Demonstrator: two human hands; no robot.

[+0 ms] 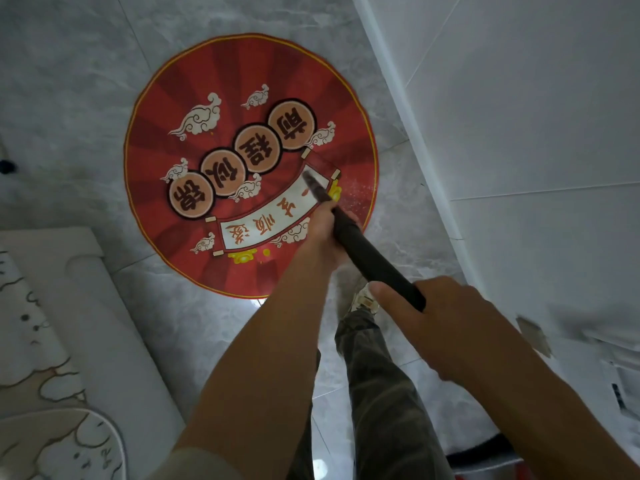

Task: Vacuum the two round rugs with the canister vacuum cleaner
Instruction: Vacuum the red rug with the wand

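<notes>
A round red rug [194, 98] with gold trim, white clouds and a white scroll banner lies on the grey tile floor. A black vacuum wand [367, 251] slants from lower right to its nozzle tip [309, 178], which rests on the banner. Pale specks dust the rug's right edge [356, 188]. My left hand [323, 237] grips the wand low down, near the nozzle. My right hand [446, 327] holds the wand's upper end, thumb along it. A pale round rug [62, 445] with cloud outlines shows at the bottom left corner.
A white wall [519, 133] with a skirting board runs down the right side, close to the red rug. A pale mat or cushion [52, 306] lies at the left. My leg and shoe [363, 303] stand below the rug. A red and black object [485, 459] sits at bottom right.
</notes>
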